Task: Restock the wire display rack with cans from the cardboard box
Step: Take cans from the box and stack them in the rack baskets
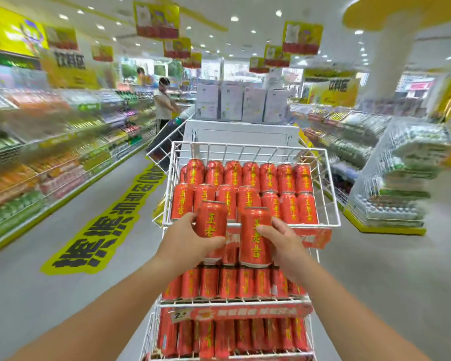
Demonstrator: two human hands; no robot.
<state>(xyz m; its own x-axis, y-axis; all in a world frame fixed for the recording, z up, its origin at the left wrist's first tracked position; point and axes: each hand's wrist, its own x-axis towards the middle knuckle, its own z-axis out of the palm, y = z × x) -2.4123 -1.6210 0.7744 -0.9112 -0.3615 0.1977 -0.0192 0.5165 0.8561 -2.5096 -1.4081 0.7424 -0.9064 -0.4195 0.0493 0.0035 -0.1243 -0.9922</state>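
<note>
The white wire display rack [235,304] is seen filling the centre and lower middle of the frame, with its top basket and two lower tiers packed with stocked red cans [268,178] stood upright in rows. At mid-frame, over the basket's near rim, two more cans are held upright, side by side and slightly apart. The left can [211,220] is gripped from its left side by the left hand [185,238], and the right can [255,238] is clasped from its right side by the right hand [284,241].
</note>
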